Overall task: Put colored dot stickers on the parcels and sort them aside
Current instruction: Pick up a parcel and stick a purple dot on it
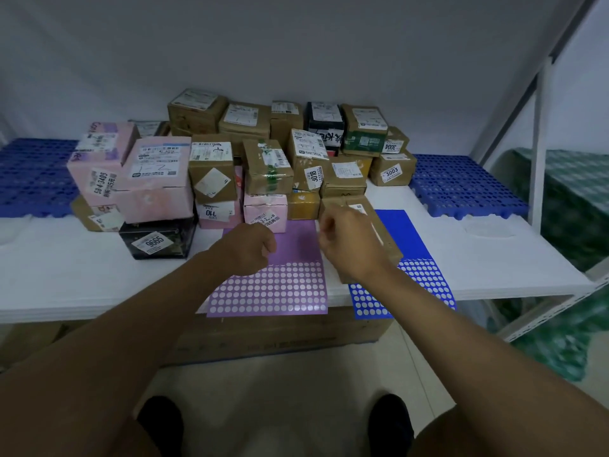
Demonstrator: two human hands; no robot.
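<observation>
A purple dot-sticker sheet (290,291) lies at the front edge of the white shelf (82,268), with a blue dot-sticker sheet (405,232) to its right. Both have their upper rows peeled off. Between them a flat brown parcel (379,225) lies at an angle. My left hand (250,249) hovers over the purple sheet's upper left with its fingers curled closed. My right hand (349,242) is over the brown parcel, fingers pinched together; any sticker in them is too small to see. Behind stands a pile of several brown, pink and black parcels (263,159).
Blue plastic grid pallets sit at the back left (33,176) and back right (461,186) of the shelf. A white metal rack post (540,143) rises on the right. A large cardboard box (280,338) stands on the floor under the shelf.
</observation>
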